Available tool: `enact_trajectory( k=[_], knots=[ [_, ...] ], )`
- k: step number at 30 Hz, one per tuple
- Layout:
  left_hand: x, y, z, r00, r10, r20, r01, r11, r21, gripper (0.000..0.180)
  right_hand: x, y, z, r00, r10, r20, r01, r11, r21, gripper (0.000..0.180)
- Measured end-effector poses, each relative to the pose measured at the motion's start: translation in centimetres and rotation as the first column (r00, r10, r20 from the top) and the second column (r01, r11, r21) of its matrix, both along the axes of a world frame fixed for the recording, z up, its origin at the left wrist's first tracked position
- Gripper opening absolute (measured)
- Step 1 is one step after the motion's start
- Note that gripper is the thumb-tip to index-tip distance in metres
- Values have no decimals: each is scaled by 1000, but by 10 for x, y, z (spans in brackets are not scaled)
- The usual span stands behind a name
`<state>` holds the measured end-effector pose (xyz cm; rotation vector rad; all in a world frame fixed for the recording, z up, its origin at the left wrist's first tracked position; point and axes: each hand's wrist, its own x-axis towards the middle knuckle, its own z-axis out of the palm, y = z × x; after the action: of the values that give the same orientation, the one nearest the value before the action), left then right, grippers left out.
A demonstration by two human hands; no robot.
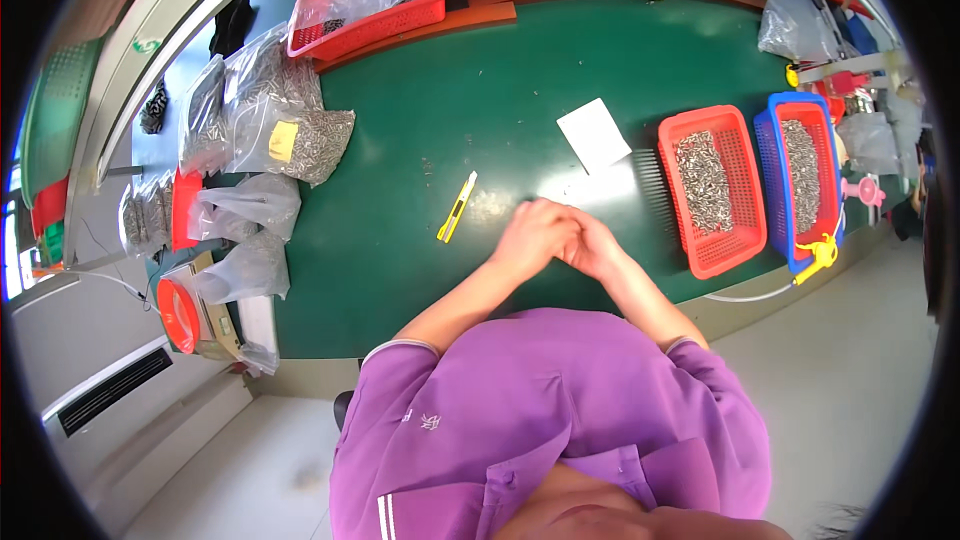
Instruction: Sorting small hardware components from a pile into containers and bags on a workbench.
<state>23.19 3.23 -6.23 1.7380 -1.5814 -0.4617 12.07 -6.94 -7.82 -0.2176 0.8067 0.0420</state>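
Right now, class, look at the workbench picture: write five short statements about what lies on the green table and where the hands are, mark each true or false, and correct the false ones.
1. The left hand and the right hand are together over the green table. True.
2. A yellow utility knife lies to the left of the hands. True.
3. The red basket to the right of the hands is empty. False: it holds small grey metal parts.
4. The blue basket stands beside the red basket, farther right. True.
5. The white sheet lies inside the red basket. False: it lies on the table, left of it.
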Motion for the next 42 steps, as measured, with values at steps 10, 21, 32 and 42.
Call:
enact_trajectory(
  k=[10,21,32,42],
  knots=[
    [92,84,22,691,685,229,-694,718,-53,21,-139,-170,23,936,-284,-206,-163,167,-972,21],
    [199,201,51,195,873,447,-892,348,-290,72,-5,-116,27,924,1,-383,-294,-638,-712,42],
    [333,147,84,314,766,561,-949,257,181,97,61,-108,-21,522,-269,-810,-833,-364,-416,98],
    [313,160,43,493,864,105,-868,479,129,29,58,-90,-34,901,-109,-420,-420,23,-907,39]
  ],
)
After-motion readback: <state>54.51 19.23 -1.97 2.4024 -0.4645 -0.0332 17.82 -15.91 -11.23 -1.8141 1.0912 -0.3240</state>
